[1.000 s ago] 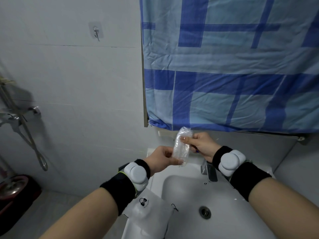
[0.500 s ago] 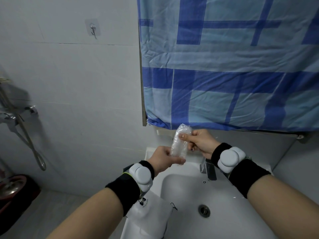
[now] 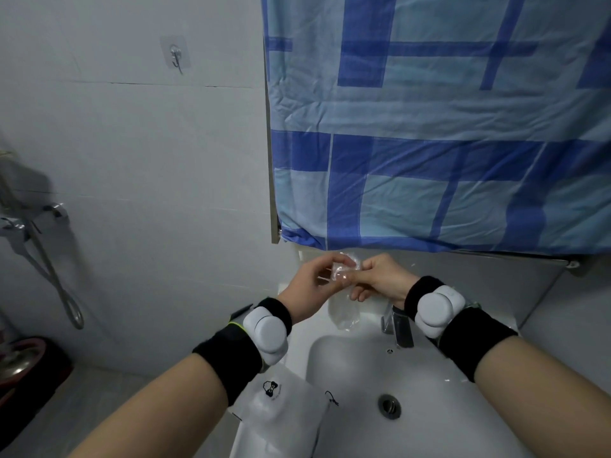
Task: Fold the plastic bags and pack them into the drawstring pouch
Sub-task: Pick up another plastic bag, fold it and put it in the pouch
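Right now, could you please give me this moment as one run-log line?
stage: folding | both hands: left hand and right hand pinch clear plastic bag over sink | drawstring pouch: on sink's left edge, untouched

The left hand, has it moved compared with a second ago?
Yes. The left hand has risen from beside the sink rim toward the curtain hem, meeting the right hand on the bag.

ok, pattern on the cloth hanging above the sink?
Blue plaid: light blue cloth with darker blue bands, clearest in the head view.
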Tool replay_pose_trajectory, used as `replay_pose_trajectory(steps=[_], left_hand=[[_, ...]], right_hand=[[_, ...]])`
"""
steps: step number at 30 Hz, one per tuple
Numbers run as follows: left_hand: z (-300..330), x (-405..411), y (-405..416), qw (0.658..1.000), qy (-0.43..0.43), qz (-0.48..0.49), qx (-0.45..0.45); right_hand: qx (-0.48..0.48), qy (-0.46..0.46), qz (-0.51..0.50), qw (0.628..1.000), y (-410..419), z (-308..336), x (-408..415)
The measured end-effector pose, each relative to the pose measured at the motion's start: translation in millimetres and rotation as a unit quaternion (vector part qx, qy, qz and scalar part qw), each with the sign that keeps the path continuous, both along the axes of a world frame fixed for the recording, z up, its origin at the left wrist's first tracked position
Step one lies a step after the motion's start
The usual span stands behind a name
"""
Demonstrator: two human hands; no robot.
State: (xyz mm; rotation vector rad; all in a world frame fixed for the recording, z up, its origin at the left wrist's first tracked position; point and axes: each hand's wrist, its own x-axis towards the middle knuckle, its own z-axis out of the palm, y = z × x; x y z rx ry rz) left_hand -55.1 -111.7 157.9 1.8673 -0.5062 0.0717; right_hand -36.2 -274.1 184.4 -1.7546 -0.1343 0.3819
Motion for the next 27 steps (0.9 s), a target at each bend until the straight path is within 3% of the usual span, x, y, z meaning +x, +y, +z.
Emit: replay_pose_trajectory(steps=[10, 18, 27], left_hand=[[1.0, 5.9, 1.4, 0.997, 0.025, 0.061, 0.041], [-0.7, 12.0, 1.0, 0.994, 0.004, 0.082, 0.075], [-1.8, 12.1, 3.8, 0.986, 0.158, 0.057, 0.022]], right_hand=[[0.015, -0.008, 0.025, 1.000, -7.2, -1.8, 2.5], [0.029, -0.009, -0.013, 0.999, -8.3, -11.1, 5.7], [0.026, 0.027, -0.042, 0.998, -13.1, -3.1, 5.0]])
